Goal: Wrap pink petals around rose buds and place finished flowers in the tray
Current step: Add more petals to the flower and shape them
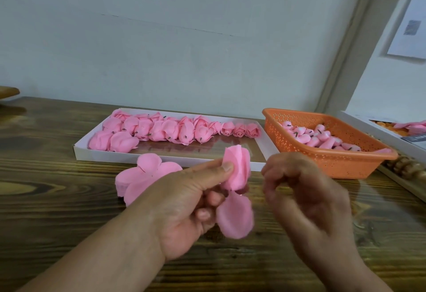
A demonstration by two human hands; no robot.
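Two hands mid-frame: left hand (184,201) pinching half-wrapped rose bud (237,169), one petal (235,216) dangling below; right hand (306,195) blurred beside, fingers curled, grip unclear. Petal stack (138,178) left, white tray (147,154) of finished flowers (161,130) behind, orange basket (345,162) upper right.

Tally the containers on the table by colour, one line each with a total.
White tray holding finished flowers: 1
Orange perforated basket holding buds: 1
White box at the right edge, cut off by the frame: 1
Total: 3
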